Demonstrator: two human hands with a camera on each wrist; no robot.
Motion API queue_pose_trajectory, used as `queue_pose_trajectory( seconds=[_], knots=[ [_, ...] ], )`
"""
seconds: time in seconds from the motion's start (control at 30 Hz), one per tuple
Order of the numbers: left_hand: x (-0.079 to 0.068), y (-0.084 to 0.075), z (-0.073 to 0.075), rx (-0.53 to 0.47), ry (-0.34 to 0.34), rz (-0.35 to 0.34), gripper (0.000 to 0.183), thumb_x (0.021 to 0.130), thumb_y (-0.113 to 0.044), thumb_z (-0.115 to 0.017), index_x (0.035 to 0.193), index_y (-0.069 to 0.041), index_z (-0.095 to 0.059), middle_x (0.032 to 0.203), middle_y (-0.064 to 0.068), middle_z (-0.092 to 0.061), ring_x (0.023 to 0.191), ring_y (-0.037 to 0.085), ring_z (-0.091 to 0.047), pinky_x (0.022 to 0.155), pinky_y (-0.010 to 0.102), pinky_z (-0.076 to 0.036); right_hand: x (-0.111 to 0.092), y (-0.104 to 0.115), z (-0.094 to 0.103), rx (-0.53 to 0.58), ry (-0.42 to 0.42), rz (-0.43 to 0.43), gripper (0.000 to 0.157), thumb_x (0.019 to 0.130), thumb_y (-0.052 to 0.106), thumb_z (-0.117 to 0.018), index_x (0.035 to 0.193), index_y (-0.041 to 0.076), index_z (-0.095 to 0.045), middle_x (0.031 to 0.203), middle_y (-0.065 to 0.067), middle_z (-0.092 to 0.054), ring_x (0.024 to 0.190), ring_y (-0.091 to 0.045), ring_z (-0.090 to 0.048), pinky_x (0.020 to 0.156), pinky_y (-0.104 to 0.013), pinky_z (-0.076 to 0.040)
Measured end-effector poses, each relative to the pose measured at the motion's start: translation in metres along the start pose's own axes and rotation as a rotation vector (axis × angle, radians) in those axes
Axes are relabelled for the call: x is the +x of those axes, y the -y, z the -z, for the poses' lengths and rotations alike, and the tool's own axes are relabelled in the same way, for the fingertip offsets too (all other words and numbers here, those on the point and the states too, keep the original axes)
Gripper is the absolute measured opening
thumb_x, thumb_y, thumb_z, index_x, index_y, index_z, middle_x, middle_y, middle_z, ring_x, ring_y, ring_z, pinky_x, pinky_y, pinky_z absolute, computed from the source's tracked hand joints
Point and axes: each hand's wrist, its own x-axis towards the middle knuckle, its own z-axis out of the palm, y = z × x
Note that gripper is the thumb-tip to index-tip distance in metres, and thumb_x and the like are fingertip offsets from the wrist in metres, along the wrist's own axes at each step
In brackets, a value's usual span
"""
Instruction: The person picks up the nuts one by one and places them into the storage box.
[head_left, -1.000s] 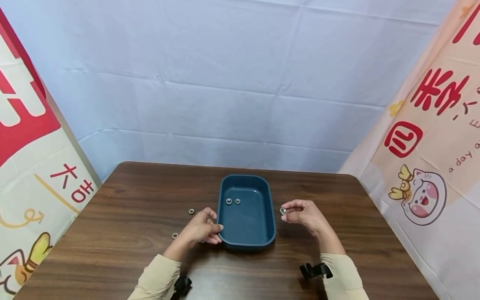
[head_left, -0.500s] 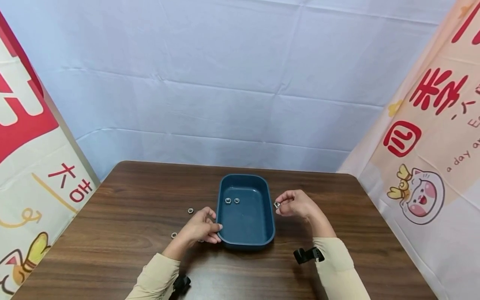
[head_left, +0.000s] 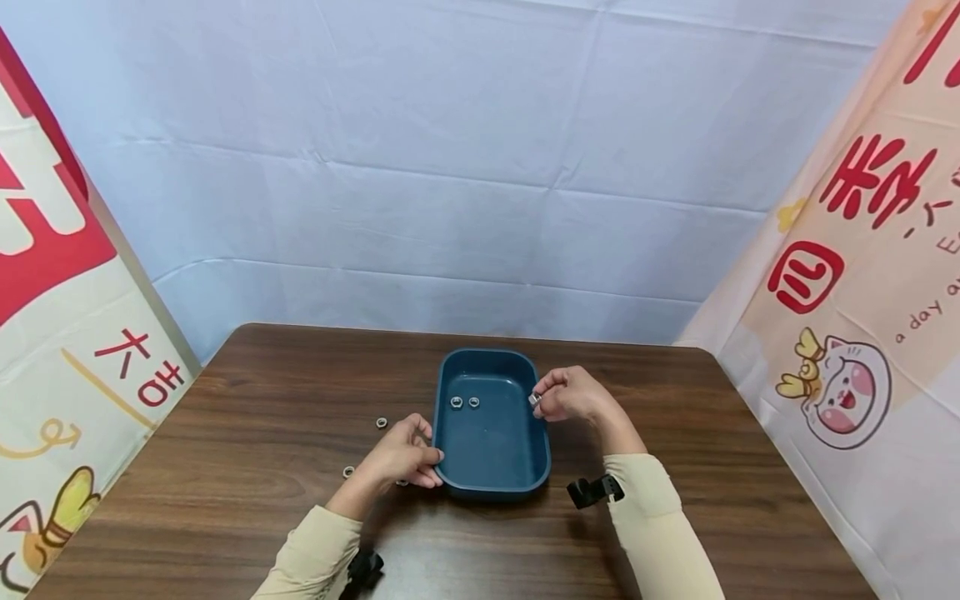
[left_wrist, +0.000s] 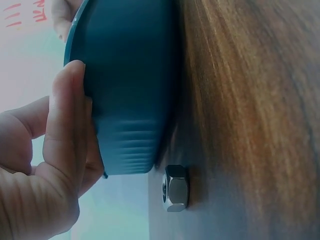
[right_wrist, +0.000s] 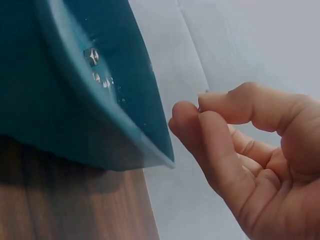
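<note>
Caution: the nut (head_left: 535, 400) could slip and strike the rim of the tray (head_left: 495, 454) or drop onto the desk (head_left: 697, 433), as only fingertips appear to secure it. The nut is pinched at the right hand's (head_left: 573, 395) fingertips, near the tray's right rim. The left hand (head_left: 405, 454) grips the left rim.

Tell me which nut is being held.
The nut pinched in the right hand; two others lie in the blue tray, three on the table.

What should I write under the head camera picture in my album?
The left hand holds a blue tray, and the right hand pinches a metal nut; two more nuts lie inside.
</note>
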Motion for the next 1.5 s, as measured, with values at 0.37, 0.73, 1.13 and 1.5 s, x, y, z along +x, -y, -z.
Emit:
queue_pose_trajectory(
  seconds=[0.37,0.73,1.13,1.5],
  knots=[
    [-0.002,-0.003,0.000,-0.021,0.000,0.002,0.029,0.084,0.010,-0.056,0.101,0.006,-0.033,0.066,0.017,-0.055,0.050,0.020,-0.063,0.046,0.027,-0.053,0.016,0.019,-0.014,-0.199,-0.027,0.007,0.015,0.074,-0.009,-0.067,0.086,-0.004,-0.062,0.077,-0.011,-0.064,0.068,-0.019,-0.063,0.066,-0.036,-0.055],
    [-0.002,0.001,0.002,-0.032,0.010,-0.001,0.028,0.084,0.009,-0.057,0.099,0.005,-0.033,0.066,0.017,-0.054,0.051,0.019,-0.063,0.046,0.026,-0.052,0.030,0.027,-0.025,-0.269,-0.029,0.022,0.015,0.071,-0.007,-0.073,0.082,-0.003,-0.064,0.079,-0.010,-0.064,0.067,-0.019,-0.064,0.065,-0.035,-0.055],
    [-0.001,-0.001,0.001,-0.020,0.009,0.005,0.029,0.084,0.009,-0.056,0.100,0.005,-0.032,0.066,0.017,-0.055,0.051,0.019,-0.063,0.046,0.027,-0.052,0.049,0.021,-0.038,-0.305,-0.010,-0.026,0.012,0.071,-0.009,-0.070,0.079,-0.003,-0.064,0.076,-0.009,-0.064,0.061,-0.016,-0.063,0.064,-0.035,-0.055],
    [-0.001,-0.002,0.000,-0.014,0.012,0.006,0.029,0.085,0.009,-0.056,0.100,0.004,-0.032,0.066,0.018,-0.055,0.051,0.020,-0.063,0.045,0.028,-0.052,0.065,0.016,-0.051,-0.305,-0.020,-0.055,0.015,0.068,-0.012,-0.069,0.075,-0.001,-0.062,0.072,-0.010,-0.064,0.059,-0.018,-0.063,0.066,-0.039,-0.055]
  ],
)
